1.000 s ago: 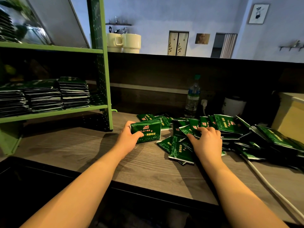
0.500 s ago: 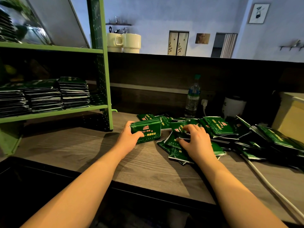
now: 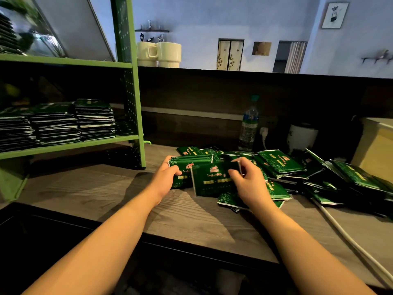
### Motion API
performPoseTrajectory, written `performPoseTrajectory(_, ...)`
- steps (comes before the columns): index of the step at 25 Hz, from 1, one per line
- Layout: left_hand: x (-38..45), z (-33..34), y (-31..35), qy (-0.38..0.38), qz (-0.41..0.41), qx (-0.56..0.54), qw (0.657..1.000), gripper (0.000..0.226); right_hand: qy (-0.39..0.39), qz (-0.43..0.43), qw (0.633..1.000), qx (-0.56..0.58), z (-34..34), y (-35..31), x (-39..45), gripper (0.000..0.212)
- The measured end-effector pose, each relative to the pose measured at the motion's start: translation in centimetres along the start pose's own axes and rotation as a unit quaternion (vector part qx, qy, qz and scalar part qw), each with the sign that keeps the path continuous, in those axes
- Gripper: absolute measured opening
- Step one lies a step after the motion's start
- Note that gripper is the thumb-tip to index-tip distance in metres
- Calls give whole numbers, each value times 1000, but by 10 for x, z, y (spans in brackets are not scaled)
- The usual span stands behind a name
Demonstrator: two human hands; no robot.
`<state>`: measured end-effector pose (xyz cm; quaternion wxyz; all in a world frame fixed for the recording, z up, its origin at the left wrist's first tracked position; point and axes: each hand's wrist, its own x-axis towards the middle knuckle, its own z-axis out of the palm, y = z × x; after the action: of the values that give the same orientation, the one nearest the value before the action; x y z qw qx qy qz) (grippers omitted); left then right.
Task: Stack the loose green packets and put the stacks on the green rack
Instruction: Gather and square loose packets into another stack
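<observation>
Green foil, glossy and flat, fills both grips: the left hand (image 3: 164,177) curls round a small stack (image 3: 187,168) standing on edge on the desk (image 3: 102,188), while the right hand (image 3: 247,182) pinches a single packet (image 3: 212,180) by its right edge, tilted and overlapping that stack (its print is blurred, unreadable). Right of the stack, the loose packets (image 3: 282,165) sprawl in a rectangular, white-edged jumble, the far ones lost in shadow and cut off by the frame. Left of the stack stands the green rack (image 3: 131,99), its perforated post near the left hand; its shelf carries finished piles (image 3: 93,120). Bare wood-grain desk lies between stack and rack.
</observation>
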<state>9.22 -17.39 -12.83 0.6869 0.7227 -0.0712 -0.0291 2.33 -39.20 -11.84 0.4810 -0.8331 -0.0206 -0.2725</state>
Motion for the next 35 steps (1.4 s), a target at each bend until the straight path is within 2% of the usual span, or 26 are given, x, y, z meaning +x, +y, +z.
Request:
performPoseTrajectory(3,-3,1,0,-30,4,33,999,36,-11,-37,997,-68,8,1,-1,7)
performPoseTrajectory(6,-3,2,-4,-57,23,79,995,50,-23,-22,999,-43,10,2,1,16)
performPoseTrajectory(9,3,2,-8,-12,41,94,995,37,4,-13,996,-91,2,2,1,26)
performPoseTrajectory(12,6,-1,-8,70,32,66,995,32,46,-9,986,-162,-11,5,2,33)
performPoseTrajectory(14,9,-4,-9,132,16,70,989,43,-8,-6,970,-244,-13,7,3,44)
performPoseTrajectory(16,7,-4,-8,160,13,72,984,45,-84,-7,937,-338,-11,8,2,57)
performPoseTrajectory(18,6,-4,-6,148,24,69,986,44,-106,-5,922,-372,-10,6,1,66)
performPoseTrajectory(21,3,-2,-7,90,38,107,989,46,-104,3,916,-388,-11,5,1,71)
performPoseTrajectory(24,4,-1,-8,90,50,83,991,32,-97,-10,935,-341,-12,3,0,68)
performPoseTrajectory(26,1,-1,-4,117,74,26,990,24,-83,-21,973,-214,-14,-1,-1,54)
performPoseTrajectory(28,-1,-3,-2,128,82,-7,988,20,-49,-32,994,-87,-15,-7,-4,46)
performPoseTrajectory(31,-1,-1,-2,75,42,22,996,28,8,-87,996,-8,-14,-15,-8,40)
performPoseTrajectory(35,1,2,-4,46,38,89,994,45,3,-145,989,-9,-5,-17,-10,33)
